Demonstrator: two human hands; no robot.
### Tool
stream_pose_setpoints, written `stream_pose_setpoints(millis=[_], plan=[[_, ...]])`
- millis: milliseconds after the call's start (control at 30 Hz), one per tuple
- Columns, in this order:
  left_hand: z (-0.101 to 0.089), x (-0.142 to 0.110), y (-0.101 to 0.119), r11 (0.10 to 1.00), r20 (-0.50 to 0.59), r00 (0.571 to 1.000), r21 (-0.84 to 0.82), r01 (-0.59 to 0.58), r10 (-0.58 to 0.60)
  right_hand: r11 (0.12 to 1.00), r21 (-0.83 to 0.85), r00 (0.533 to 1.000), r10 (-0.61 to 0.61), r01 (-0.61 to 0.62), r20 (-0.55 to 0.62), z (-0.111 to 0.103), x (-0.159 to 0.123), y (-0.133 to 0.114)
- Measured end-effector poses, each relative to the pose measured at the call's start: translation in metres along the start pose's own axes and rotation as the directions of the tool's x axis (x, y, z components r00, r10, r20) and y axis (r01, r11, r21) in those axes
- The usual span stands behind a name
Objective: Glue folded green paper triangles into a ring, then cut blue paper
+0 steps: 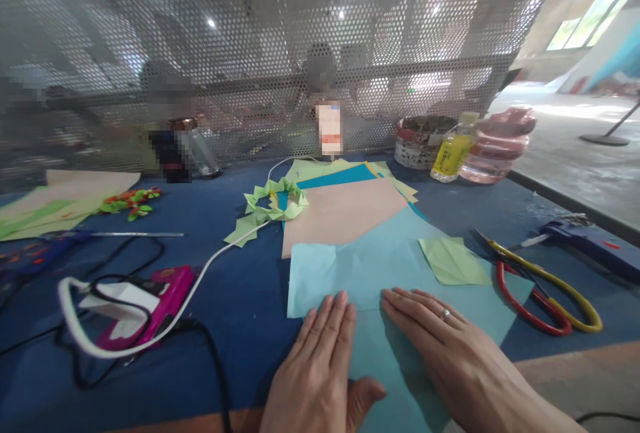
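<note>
My left hand (320,366) lies palm down with fingers stretched out on a light blue sheet of paper (350,280), its thumb spread to the side. Flat on the same sheet, my right hand (435,340) points its straight fingers inward and wears a ring. A straight fold or edge crosses the paper at the fingertips. On its right part rests a small creased green paper square (455,261). Scissors (540,286) with one red and one yellow handle lie beside the sheet. Under its far side sits a pale pink sheet (345,210).
A green folded-paper ring (275,200) lies past the sheets. A magenta power strip (150,306) with cables is at left. A phone (329,130), a yellow-labelled bottle (453,150) and a pink bottle (500,146) stand by the mesh panel. A blue glue gun (595,243) lies right.
</note>
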State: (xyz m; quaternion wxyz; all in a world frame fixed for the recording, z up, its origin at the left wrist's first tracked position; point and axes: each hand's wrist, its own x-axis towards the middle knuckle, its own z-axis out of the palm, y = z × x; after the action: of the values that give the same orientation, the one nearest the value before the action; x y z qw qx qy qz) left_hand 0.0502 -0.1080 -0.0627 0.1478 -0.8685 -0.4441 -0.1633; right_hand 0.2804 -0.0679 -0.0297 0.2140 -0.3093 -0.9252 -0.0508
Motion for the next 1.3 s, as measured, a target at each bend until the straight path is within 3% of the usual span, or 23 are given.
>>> stream_pose_setpoints(millis=[500, 633, 767, 933, 1000, 1133, 1300], plan=[[-0.014, -0.038, -0.031, 0.964, 0.058, 0.996, 0.263, 0.049, -0.067, 1.0, 0.022, 1.0, 0.003, -0.003, 0.003, -0.003, 0.0, -0.002], [-0.01, -0.043, -0.028, 0.936, -0.012, 0.994, 0.337, 0.104, -0.106, 0.998, 0.053, 1.0, 0.019, -0.019, 0.003, -0.005, 0.0, -0.003], [-0.005, -0.023, -0.007, 0.912, -0.121, 0.975, 0.346, 0.218, -0.187, 0.996, 0.075, 0.999, 0.05, -0.049, -0.001, -0.004, 0.0, -0.004], [0.011, 0.012, 0.024, 0.971, -0.119, 0.992, 0.239, -0.022, 0.052, 0.992, 0.102, 0.998, 0.07, -0.07, -0.002, -0.005, -0.001, -0.005], [0.017, 0.016, 0.027, 0.977, -0.111, 0.992, 0.209, -0.034, 0.058, 0.991, 0.112, 0.997, 0.072, -0.074, 0.023, -0.006, -0.001, -0.004], [0.021, 0.011, 0.02, 0.976, -0.121, 0.991, 0.215, -0.025, 0.052, 0.991, 0.09, 0.993, 0.096, -0.102, 0.074, -0.005, -0.004, -0.004], [0.017, 0.001, 0.006, 0.973, -0.117, 0.99, 0.227, -0.053, 0.081, 0.986, -0.015, 0.986, 0.166, -0.166, -0.012, -0.008, -0.009, -0.007]])
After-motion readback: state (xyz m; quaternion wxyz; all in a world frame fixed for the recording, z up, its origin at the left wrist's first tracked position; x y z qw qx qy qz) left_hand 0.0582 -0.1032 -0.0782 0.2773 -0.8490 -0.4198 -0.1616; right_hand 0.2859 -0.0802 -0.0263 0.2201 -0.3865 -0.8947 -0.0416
